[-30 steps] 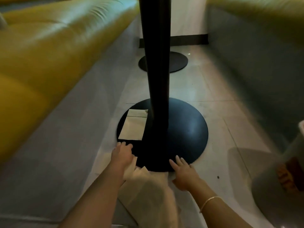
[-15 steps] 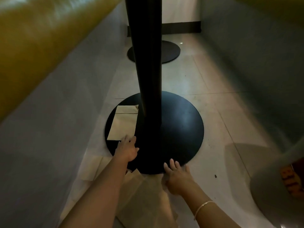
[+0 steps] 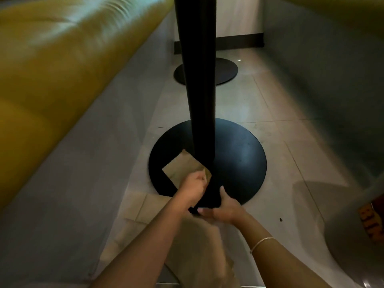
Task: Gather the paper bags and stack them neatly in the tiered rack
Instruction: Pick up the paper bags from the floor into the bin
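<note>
Floor [image 3: 270, 104] is pale tile running between a yellow bench [image 3: 62, 59] and a grey wall [image 3: 322, 69], with a black pole [image 3: 199, 80] on a round base [image 3: 239, 159] right in the way. Left hand [image 3: 192, 189] pinches a small bag [image 3: 184, 168] tilted over the base. Right hand [image 3: 223, 210] grips a bigger bag [image 3: 199, 246] lower down, blurry.
</note>
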Motion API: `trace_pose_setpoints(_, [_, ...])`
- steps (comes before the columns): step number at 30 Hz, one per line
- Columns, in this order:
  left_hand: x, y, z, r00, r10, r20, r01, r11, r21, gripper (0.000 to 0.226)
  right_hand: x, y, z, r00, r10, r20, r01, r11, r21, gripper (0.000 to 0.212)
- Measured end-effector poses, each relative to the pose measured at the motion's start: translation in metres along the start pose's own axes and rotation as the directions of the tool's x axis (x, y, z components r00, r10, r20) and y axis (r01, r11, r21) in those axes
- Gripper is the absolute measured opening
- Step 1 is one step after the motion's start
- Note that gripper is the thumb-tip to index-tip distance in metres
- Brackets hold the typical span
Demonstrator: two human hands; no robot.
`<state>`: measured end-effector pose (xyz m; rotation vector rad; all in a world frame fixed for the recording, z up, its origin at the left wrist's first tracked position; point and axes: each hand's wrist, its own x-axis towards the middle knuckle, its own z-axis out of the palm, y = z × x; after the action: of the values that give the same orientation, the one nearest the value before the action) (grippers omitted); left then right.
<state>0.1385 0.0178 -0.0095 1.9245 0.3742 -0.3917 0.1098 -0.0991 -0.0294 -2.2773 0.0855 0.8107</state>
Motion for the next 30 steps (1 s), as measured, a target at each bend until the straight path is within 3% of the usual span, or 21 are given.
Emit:
trace_pose_setpoints(2, [-0.013,0.010,0.004,0.997,-0.016,0.073,0.031,0.977,-0.209,0.034,-0.002,-0.015,-0.005,0.994,-0.066,-0.085,0.082,0.975,0.207,0.097])
trace_pose_setpoints(5, [-0.022,0.015,-0.007,0.990,0.052,0.131,-0.008,0.947,-0.321,0.024,-0.007,-0.030,-0.016,0.946,-0.073,-0.317,0.145,0.967,0.210,0.048])
trace_pose_setpoints(7, [-0.021,0.007,-0.019,0.988,0.084,0.131,-0.032,0.935,-0.354,0.024,-0.011,-0.031,-0.023,0.907,-0.003,-0.421,0.076,0.984,0.158,0.033])
trace_pose_setpoints(8, [-0.017,-0.004,-0.026,0.993,0.079,0.092,-0.048,0.955,-0.293,0.029,-0.015,-0.029,-0.027,0.895,0.017,-0.446,0.042,0.992,0.121,0.033])
trace_pose_setpoints(10, [-0.007,-0.038,-0.042,0.995,0.058,-0.077,-0.048,0.991,0.122,0.050,-0.022,-0.026,-0.035,0.873,0.015,-0.488,0.017,0.998,0.060,0.035])
trace_pose_setpoints(12, [-0.006,-0.082,-0.056,0.971,0.005,-0.239,0.123,0.847,0.517,0.076,-0.028,-0.024,-0.044,0.844,-0.004,-0.536,0.018,1.000,0.021,0.039])
trace_pose_setpoints(13, [-0.007,-0.103,-0.061,0.956,-0.067,-0.285,0.231,0.770,0.594,0.087,-0.031,-0.023,-0.050,0.829,-0.015,-0.559,0.021,1.000,0.005,0.041])
trace_pose_setpoints(15, [-0.011,-0.133,-0.065,0.937,-0.174,-0.303,0.335,0.690,0.641,0.097,-0.035,-0.023,-0.061,0.806,-0.039,-0.591,0.037,0.999,-0.015,0.043])
trace_pose_setpoints(19, [-0.008,-0.142,-0.063,0.951,-0.136,-0.279,0.301,0.615,0.729,0.097,-0.044,-0.029,-0.071,0.789,-0.056,-0.612,0.051,0.998,-0.025,0.043])
trace_pose_setpoints(23, [-0.008,-0.139,-0.068,0.961,-0.134,-0.241,0.271,0.609,0.745,0.097,-0.055,-0.038,-0.071,0.787,-0.075,-0.612,0.070,0.997,-0.032,0.040])
trace_pose_setpoints(27, [-0.022,-0.128,-0.064,0.989,-0.006,-0.150,0.137,0.445,0.885,0.067,-0.066,-0.046,-0.074,0.770,-0.124,-0.626,0.094,0.992,-0.081,0.032])
trace_pose_setpoints(30, [-0.029,-0.128,-0.057,0.989,0.061,-0.137,0.093,0.465,0.880,0.046,-0.077,-0.049,-0.077,0.758,-0.148,-0.636,0.094,0.989,-0.117,0.031])
